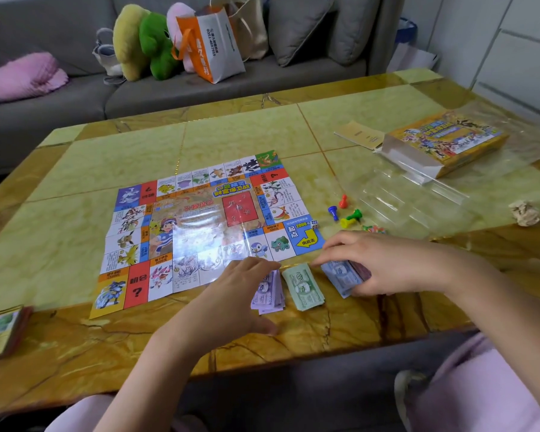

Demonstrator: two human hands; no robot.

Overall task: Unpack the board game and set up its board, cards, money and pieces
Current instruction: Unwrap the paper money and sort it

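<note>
- The left hand (pixel 231 294) lies with fingers nearly straight, flat on the far end of the purple paper money stack (pixel 270 296).
- The right hand (pixel 387 266) grips the blue paper money stack (pixel 340 275), with fingers curled over it and the thumb at its near edge.
- The green paper money stack (pixel 303 286) lies between those two on the yellow-and-brown marble table (pixel 293 129).
- A thick deck of picture cards (pixel 3 332) sits at the table's left edge.
- The glossy colourful paper game board (pixel 184 226) is spread flat, touching the money's far ends.
- Blue, red, green and yellow plastic pawns (pixel 345 212) and a small white die (pixel 314 224) sit just right of the board.
- The yellow cardboard game box (pixel 443 141) lies open, far right, on clear plastic wrap (pixel 418 194).
</note>
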